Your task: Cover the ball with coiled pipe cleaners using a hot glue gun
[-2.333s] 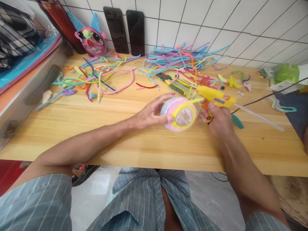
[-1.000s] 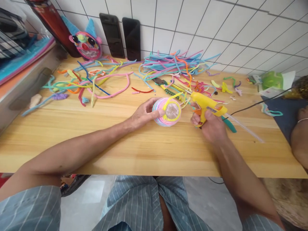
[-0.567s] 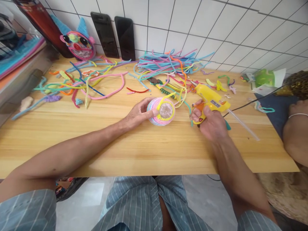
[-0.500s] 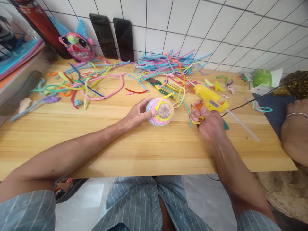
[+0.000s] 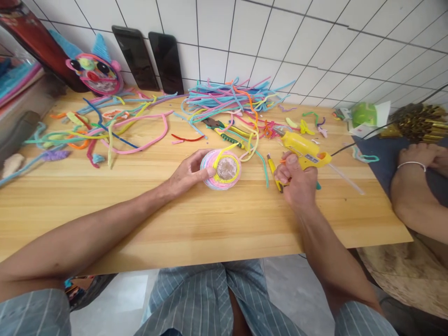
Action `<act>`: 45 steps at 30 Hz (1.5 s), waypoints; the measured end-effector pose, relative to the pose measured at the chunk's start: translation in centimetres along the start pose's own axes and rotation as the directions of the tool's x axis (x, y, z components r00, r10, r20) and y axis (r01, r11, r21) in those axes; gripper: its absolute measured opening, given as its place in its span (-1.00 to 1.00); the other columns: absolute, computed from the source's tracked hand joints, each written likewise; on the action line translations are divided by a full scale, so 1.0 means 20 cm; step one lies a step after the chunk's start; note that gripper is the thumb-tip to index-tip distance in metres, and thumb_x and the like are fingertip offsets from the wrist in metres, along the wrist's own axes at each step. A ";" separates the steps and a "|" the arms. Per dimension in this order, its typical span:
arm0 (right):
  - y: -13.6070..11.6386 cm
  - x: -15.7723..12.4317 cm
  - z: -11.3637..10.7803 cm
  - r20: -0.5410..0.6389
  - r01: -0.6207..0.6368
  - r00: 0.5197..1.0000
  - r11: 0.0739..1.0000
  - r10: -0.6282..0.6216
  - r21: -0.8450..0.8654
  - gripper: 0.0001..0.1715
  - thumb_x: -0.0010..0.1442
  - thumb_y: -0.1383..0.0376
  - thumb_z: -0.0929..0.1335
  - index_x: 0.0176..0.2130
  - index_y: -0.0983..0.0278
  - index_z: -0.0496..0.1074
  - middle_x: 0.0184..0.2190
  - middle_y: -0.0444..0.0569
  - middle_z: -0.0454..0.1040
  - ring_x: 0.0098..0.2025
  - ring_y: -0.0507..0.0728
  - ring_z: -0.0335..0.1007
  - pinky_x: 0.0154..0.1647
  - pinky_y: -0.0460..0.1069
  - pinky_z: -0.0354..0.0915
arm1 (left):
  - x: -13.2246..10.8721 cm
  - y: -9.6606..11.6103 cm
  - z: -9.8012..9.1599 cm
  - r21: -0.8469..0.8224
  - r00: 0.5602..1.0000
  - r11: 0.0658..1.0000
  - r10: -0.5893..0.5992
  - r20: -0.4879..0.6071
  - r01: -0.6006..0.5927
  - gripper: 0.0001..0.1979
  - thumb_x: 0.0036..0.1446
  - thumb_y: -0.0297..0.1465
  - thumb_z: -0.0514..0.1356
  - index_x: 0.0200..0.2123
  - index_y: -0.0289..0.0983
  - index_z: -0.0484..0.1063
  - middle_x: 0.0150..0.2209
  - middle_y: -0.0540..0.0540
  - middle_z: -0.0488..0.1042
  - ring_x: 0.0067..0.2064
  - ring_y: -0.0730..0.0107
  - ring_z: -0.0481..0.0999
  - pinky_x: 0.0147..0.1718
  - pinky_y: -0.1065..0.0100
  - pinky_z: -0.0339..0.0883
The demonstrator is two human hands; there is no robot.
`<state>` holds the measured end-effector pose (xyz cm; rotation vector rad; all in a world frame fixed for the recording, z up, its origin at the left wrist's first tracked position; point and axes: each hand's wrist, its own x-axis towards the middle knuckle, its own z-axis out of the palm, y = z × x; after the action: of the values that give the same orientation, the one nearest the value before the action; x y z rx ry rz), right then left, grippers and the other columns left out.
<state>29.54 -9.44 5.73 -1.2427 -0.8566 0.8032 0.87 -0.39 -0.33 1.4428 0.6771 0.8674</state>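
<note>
My left hand is closed around the side of a small round tub wound with pink, blue and yellow pipe cleaners, its thumb pressing at the yellow ring. A loose yellow strand rises from the tub's rim. The tub's round face is clear and crinkled. In my right hand is a yellow hot glue gun, fingers wrapped around its handle. Its nozzle points left, and a clear glue stick juts from its back. A yellow utility knife lies beside my right fingers, partly hidden by them.
Behind the tub lie pliers with green-and-yellow handles and a heap of pipe cleaners. More pipe cleaners are strewn left. Two phones and a pipe-cleaner animal face lean at the wall. Another person's arm rests right.
The view has swung a little to the right. The glue gun has lifted slightly, uncovering more of the utility knife. My left hand keeps its hold on the tub.
</note>
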 end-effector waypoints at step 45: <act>0.06 -0.14 -0.04 0.445 0.340 0.889 0.802 -0.104 -0.492 -0.61 0.34 -0.16 0.54 -0.19 0.06 0.58 -0.32 -0.06 0.62 -0.35 0.22 0.51 -0.31 0.15 0.48 | 0.01 -0.01 0.04 0.009 0.998 0.999 0.036 0.054 -0.037 -0.13 0.14 0.13 0.56 0.34 -0.23 0.49 0.34 -0.30 0.63 0.36 -0.12 0.64 0.37 0.01 0.51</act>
<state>28.97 -12.06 4.10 -1.4644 -1.6390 0.6309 1.76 -0.59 -0.54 1.4859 0.6170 0.8514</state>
